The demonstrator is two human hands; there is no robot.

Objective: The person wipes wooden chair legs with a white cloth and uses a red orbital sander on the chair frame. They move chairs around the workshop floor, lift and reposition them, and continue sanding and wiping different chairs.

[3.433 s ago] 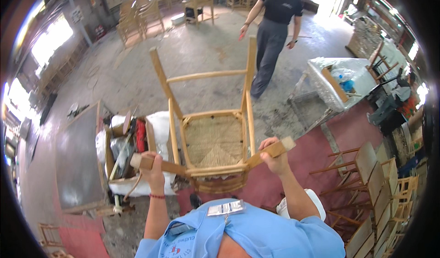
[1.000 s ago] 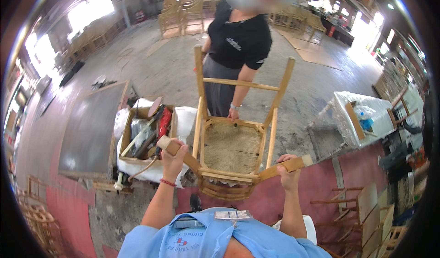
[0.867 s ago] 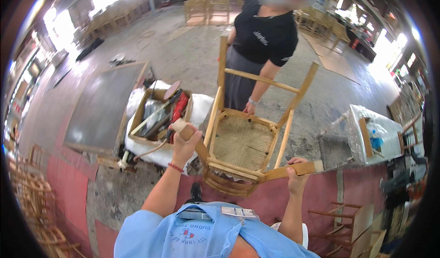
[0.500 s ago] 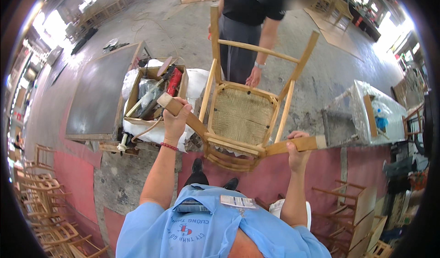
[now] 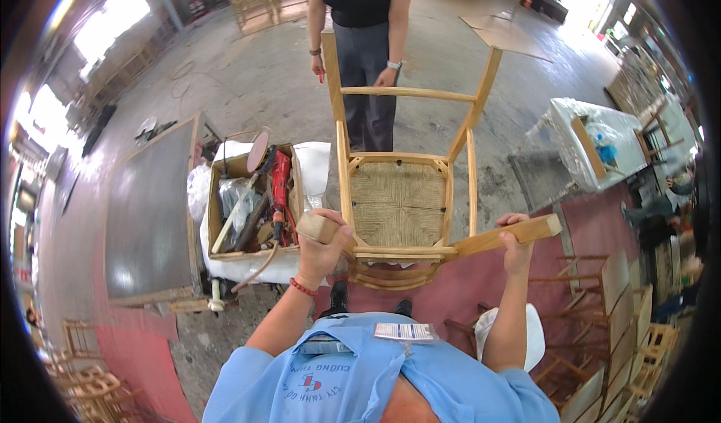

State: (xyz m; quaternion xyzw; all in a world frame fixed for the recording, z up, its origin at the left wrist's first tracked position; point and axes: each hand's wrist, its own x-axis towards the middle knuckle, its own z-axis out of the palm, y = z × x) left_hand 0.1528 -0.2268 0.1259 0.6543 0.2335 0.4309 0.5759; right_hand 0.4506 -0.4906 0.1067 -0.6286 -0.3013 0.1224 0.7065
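Chair (image 5: 402, 205), wooden with a woven seat, hangs upside down between both fists: left hand (image 5: 321, 246) clenched on one back post, right hand (image 5: 515, 244) on the other. It has swung closer to the standing person (image 5: 364, 40) at twelve o'clock. Both arms reach forward, elbows bent. Tool box (image 5: 251, 201) sits at nine o'clock.

Left of the chair (image 5: 402, 198) a tool box (image 5: 251, 201) crowds close — far side blocked by a person (image 5: 364, 40); right floor (image 5: 511, 134) lies open.
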